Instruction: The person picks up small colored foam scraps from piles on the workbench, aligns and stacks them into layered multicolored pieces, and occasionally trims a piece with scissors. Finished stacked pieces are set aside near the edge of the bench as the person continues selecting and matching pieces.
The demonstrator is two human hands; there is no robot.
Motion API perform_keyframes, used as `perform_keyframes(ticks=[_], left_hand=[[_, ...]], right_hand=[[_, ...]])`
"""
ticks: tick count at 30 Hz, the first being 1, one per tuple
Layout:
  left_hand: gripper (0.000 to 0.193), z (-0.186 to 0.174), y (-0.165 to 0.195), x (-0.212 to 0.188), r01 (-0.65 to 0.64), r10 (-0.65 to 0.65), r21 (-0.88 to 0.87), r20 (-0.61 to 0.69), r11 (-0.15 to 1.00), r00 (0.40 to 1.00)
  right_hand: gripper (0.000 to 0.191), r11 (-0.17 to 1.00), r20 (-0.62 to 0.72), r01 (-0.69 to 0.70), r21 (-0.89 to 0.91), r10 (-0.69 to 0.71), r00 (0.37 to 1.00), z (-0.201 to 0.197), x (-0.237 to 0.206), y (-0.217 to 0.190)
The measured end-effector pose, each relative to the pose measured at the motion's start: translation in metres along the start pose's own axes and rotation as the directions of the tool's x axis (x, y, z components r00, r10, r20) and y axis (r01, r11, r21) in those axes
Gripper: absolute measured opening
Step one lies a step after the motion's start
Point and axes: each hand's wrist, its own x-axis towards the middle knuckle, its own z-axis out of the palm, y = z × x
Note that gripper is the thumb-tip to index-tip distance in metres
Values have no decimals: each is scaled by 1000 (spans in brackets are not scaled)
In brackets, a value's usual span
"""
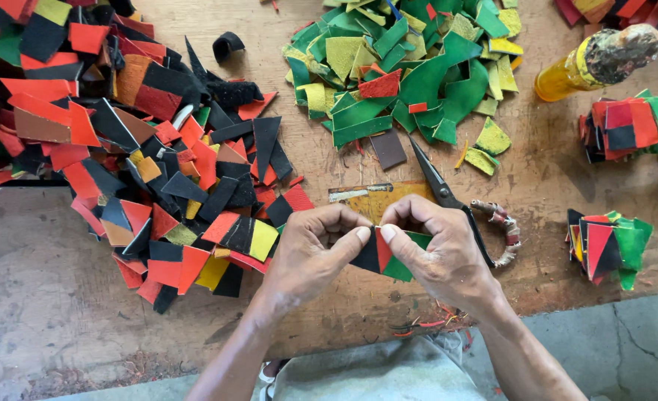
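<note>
Head view: your two hands pinch one small patchwork piece between them.

Your left hand (pixel 310 252) and right hand (pixel 436 249) have the fingers pressed together on the patchwork piece (pixel 384 256), made of black, red and green triangles, with both thumbs meeting on top of it. Just behind your right fingers lie the scissors (pixel 455 204). Left of your left fingers is a heap of red and black scraps (pixel 143 148); further behind, the green scraps (pixel 410 74). Right of your right hand sits a stack of finished pieces (pixel 607 245).

A yellow glue bottle (pixel 566 74) with crusted cap lies top right.
</note>
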Motion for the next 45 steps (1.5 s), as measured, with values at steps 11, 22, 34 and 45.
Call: perform_keyframes(ticks=[11, 22, 34, 45], left_hand=[[10, -3, -6, -6, -64, 64, -7, 22, 998, 998], [16, 3, 5, -2, -162, 161, 180, 21, 970, 987], [19, 9, -11, 3, -58, 61, 77, -38, 995, 997], [14, 2, -18, 6, -35, 35, -20, 13, 999, 999]], right_hand=[[12, 997, -27, 71, -29, -72, 997, 8, -2, 1], [12, 997, -67, -63, 36, 65, 996, 9, -2, 6], [16, 1000, -70, 16, 5, -16, 997, 4, -6, 3], [14, 994, -92, 103, -18, -105, 990, 3, -8, -2]])
